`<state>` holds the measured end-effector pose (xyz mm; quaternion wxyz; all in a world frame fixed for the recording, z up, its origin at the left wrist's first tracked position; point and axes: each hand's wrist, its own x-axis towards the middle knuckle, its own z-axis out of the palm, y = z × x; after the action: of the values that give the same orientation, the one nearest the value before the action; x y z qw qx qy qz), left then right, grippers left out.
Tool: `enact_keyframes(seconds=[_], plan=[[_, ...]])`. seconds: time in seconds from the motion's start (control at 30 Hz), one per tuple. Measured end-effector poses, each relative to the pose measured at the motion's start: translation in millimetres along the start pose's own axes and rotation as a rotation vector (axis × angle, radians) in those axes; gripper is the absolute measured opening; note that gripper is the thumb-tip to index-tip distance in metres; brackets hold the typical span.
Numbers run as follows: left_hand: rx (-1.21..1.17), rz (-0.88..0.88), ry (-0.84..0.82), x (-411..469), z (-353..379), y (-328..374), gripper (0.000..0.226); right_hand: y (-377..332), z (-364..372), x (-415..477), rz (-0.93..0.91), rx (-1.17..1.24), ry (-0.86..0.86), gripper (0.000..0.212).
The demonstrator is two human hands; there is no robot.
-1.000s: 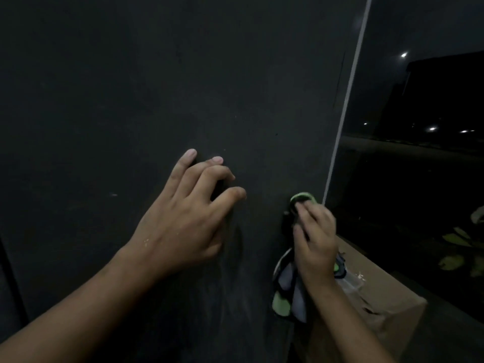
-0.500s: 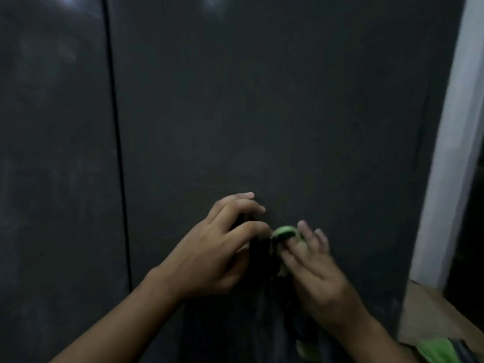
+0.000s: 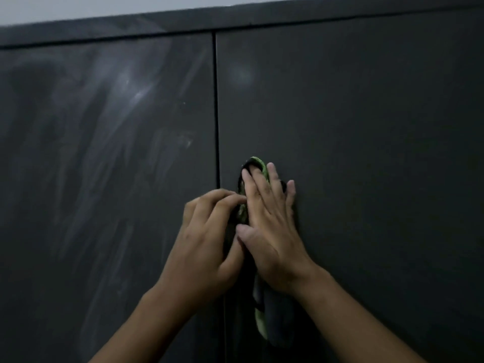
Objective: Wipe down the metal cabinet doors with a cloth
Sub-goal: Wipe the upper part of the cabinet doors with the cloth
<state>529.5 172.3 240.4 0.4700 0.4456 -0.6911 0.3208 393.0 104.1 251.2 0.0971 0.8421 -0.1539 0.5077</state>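
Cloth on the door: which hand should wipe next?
Probably the right hand: it lies flat on the cloth, pressing it against the right door. The left hand only pinches its edge.

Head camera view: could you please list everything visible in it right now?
left door: one, dark grey with whitish streaks, left of the seam.
right door: one, plain dark grey, right of the seam.
top rail: one, dark grey, above both doors.
wall: one strip, pale grey, along the top.
cloth: one, green and dark, against the right door, tail hanging down.
left hand: one, fingers curled at the cloth's left edge, seemingly gripping it.
right hand: one, flat, pressing the cloth.
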Motion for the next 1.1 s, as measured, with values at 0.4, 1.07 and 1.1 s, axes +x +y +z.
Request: enact_keyframes(seconds=[0.4, 1.07, 1.1], plan=[[0.386, 0.072, 0.031, 65, 7, 7, 0.072, -9, -69, 60, 0.185, 0.951, -0.078, 0.071], [0.285, 0.257, 0.086, 215, -31, -26, 0.059, 62, -90, 104, -0.087, -0.574, 0.217, 0.068], [0.307, 0.259, 0.089, 218, -36, -30, 0.057, 61, -89, 106, -0.079, -0.591, 0.208, 0.068]])
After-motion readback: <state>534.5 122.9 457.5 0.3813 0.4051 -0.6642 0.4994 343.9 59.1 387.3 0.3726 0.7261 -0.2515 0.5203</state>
